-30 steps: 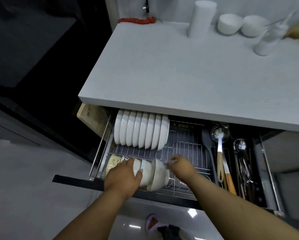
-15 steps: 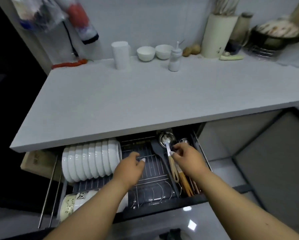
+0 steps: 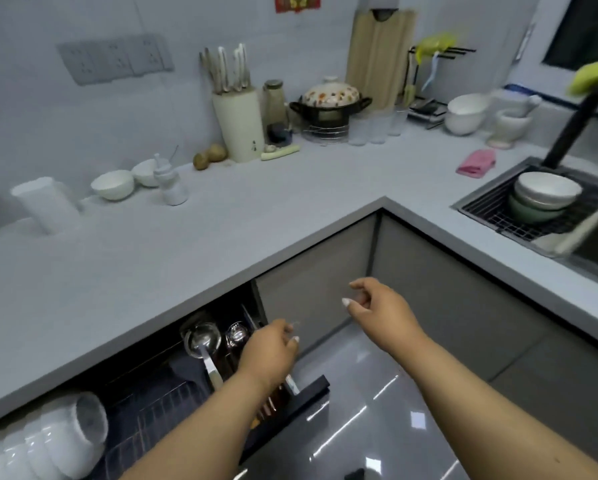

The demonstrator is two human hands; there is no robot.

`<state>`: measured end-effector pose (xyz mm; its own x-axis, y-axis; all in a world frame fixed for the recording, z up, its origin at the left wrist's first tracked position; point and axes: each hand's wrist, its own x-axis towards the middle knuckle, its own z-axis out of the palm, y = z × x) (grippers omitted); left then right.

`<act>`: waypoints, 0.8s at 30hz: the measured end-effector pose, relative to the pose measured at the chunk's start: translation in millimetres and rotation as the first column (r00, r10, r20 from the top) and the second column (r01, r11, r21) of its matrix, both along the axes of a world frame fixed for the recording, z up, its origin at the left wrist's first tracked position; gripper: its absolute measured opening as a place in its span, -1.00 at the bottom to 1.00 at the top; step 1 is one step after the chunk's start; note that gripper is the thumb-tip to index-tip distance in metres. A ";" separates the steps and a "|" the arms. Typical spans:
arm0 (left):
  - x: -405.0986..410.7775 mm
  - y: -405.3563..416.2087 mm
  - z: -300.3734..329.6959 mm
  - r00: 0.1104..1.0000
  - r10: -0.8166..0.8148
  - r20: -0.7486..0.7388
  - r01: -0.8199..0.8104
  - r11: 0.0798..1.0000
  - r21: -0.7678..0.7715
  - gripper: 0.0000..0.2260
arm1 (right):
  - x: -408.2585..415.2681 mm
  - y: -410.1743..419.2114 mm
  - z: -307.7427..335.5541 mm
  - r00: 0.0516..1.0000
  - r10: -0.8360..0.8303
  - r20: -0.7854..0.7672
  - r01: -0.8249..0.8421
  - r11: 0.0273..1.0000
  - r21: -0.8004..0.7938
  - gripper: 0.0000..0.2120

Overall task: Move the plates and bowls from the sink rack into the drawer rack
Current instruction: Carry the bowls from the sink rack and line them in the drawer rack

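While both arms reach forward from the bottom of the frame, the left hand (image 3: pixel 269 351) hangs over the right end of the open drawer rack (image 3: pixel 173 393) at lower left, its fingers loosely curled and holding nothing. Higher and to the right, the right hand (image 3: pixel 380 308) hovers in front of the grey cabinet door (image 3: pixel 316 292), thumb and fingers loosely bent and empty, apart from the left hand.

At the far lower left of the frame, a row of white ceramic bowls (image 3: pixel 58 441) stands on edge in the dark wire drawer rack. Just left of the left hand, a steel ladle (image 3: pixel 202 339) and other cutlery lie in the drawer's right compartment.

At the right edge of the frame, a stack of bowls, white ones on top of a pale green one (image 3: pixel 541 197), sits on the black wire sink rack (image 3: pixel 494 211), beside the base of the black tap (image 3: pixel 574 126).

Across the pale grey L-shaped surface (image 3: pixel 221 230), toward the upper part of the frame, stand a cream knife block (image 3: pixel 238 124), a flowered lidded pot (image 3: pixel 330 102), two small white bowls (image 3: pixel 126 181) at left, a large white bowl (image 3: pixel 465 112) and a folded pink cloth (image 3: pixel 477 162).
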<state>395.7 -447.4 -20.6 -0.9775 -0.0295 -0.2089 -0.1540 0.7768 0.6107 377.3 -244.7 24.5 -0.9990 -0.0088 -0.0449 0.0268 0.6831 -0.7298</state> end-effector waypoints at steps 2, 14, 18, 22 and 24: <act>-14.5 36.4 2.1 0.998 -0.058 -0.037 0.055 0.996 -0.064 -0.87 | -6.6 36.7 1.2 0.999 -0.043 -0.012 0.044 0.999 0.006 -0.65; -74.7 226.8 3.3 0.949 -0.301 -0.099 0.291 0.952 -0.097 -0.71 | -24.5 218.1 6.4 0.969 -0.245 0.022 0.245 0.969 0.005 -0.70; -93.5 264.2 -3.2 0.924 -0.363 -0.120 0.356 0.931 -0.080 -0.83 | -26.1 258.4 -0.5 0.940 -0.340 0.023 0.341 0.940 -0.032 -0.71; -119.6 287.7 -7.1 0.902 -0.405 -0.146 0.392 0.913 -0.110 -0.65 | -28.0 288.3 -6.4 0.912 -0.406 0.052 0.408 0.912 -0.044 -0.74; -134.6 302.4 -5.3 0.895 -0.419 -0.156 0.397 0.905 -0.151 -0.58 | -30.5 304.9 -7.7 0.893 -0.447 0.061 0.450 0.892 -0.046 -0.73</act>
